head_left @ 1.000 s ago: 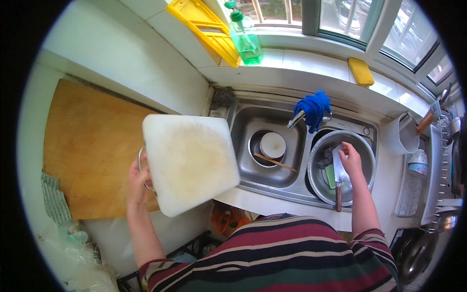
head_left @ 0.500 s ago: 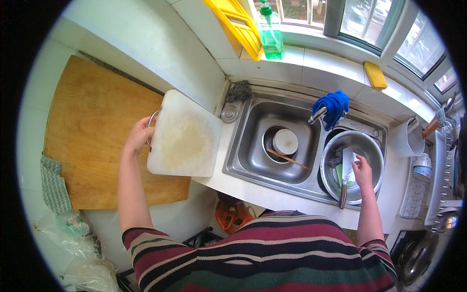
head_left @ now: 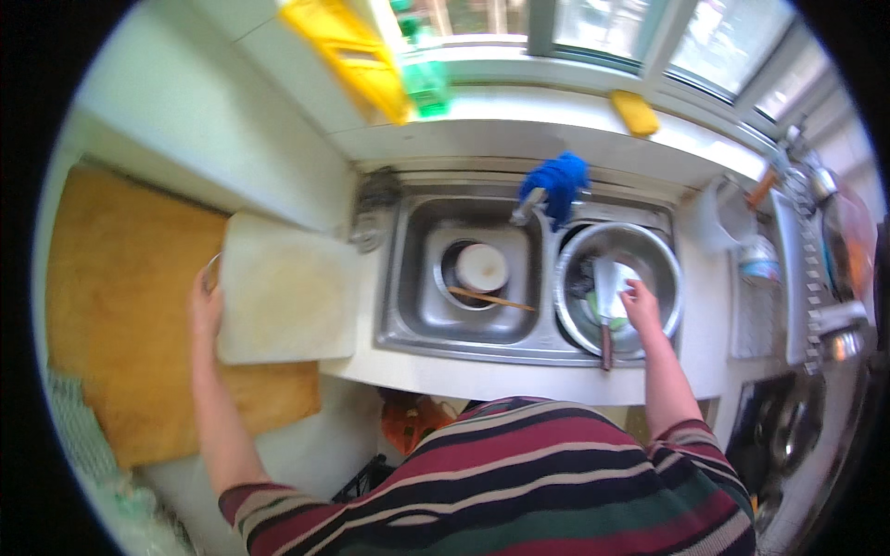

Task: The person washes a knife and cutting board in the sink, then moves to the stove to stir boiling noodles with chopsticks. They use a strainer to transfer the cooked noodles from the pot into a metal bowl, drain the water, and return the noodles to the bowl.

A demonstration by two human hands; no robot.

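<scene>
On the left, overlapping the wooden board (head_left: 120,315), the white cutting board (head_left: 287,292) turns its wire handle (head_left: 216,269) leftward, its long axis unclear in so square an outline. The knife (head_left: 605,292) points away from the person, lengthwise across the metal basin (head_left: 664,264). Blur softens everything. The left hand (head_left: 206,304) curls closed around the handle; the right hand (head_left: 639,304) is half-bent beside the blade, contact uncertain.
</scene>
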